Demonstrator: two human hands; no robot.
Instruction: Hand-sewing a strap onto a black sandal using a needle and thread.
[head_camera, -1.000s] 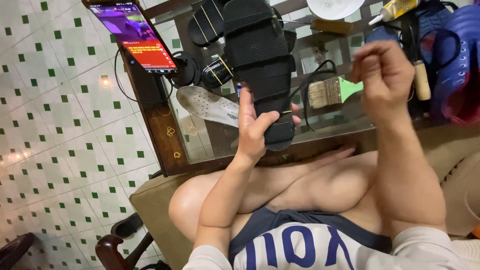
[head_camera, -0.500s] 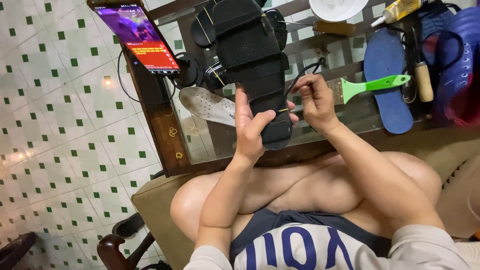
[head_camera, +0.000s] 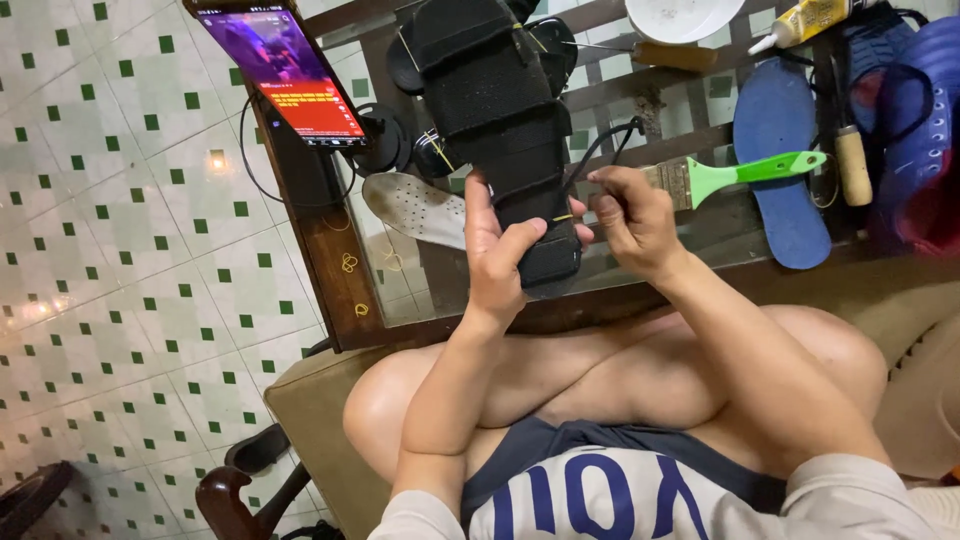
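Gripping a black, strappy fabric sandal (head_camera: 500, 130) by its heel, the left hand (head_camera: 505, 250) is curled around it; thin thread is pinched by the right hand (head_camera: 630, 215) just beside, with a green-handled brush (head_camera: 740, 175) beyond on the glass table (head_camera: 420, 290).

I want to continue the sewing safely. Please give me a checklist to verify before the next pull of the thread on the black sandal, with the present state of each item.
1. Left hand grips the black sandal firmly, thumb across its sole: ok.
2. Right hand pinches at the sandal's edge: ok.
3. Needle held in the right fingers: cannot tell, too small to see.
4. Dark thread loops free from the sandal to the right hand, no visible knot: ok.
5. Green-handled brush lies apart from the right hand on the glass table: ok.
6. Phone stands clear of the sandal: ok.
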